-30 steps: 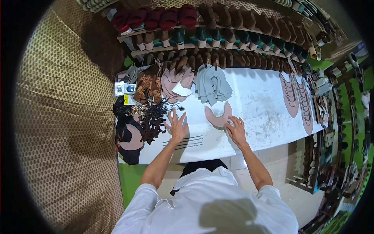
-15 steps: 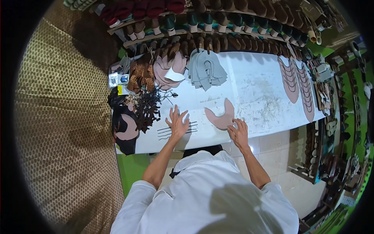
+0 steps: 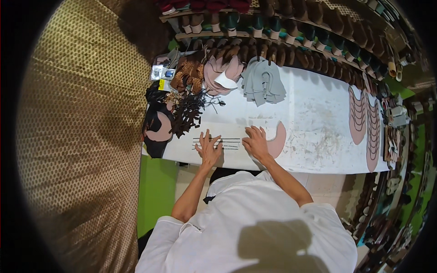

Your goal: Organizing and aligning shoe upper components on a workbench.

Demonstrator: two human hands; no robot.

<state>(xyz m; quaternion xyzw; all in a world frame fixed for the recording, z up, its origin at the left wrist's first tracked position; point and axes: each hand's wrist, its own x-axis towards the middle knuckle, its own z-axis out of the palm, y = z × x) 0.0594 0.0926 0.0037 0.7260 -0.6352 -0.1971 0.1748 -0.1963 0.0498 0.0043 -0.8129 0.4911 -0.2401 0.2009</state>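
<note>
Several thin black strips [image 3: 232,142] lie side by side on the white-covered table. Over them, fingers spread, rests my left hand [image 3: 210,149]. My right hand [image 3: 256,143] is just past the strips' right ends, its fingers bent and somewhat apart, with nothing visible in it. Beside it lies a pink U-shaped cut piece [image 3: 278,143], whose left part is hidden by that hand. A tangled heap of dark strips [image 3: 187,116] is up and left of my left hand. Another pink curved piece [image 3: 159,129] sits on a black bag at the table's left end.
Toward the back are leopard-print pieces [image 3: 187,73], stacked pink pieces [image 3: 215,75] and grey pieces [image 3: 263,81]. Overlapping pink pieces form two rows [image 3: 357,120] at the right. Shelves of shoes [image 3: 257,32] line the back; a patterned curtain [image 3: 86,136] hangs left.
My right hand has moved left, from the pink piece's right side to its left side near the strips. My left hand stays over the strips. The whole view has shifted and turned.
</note>
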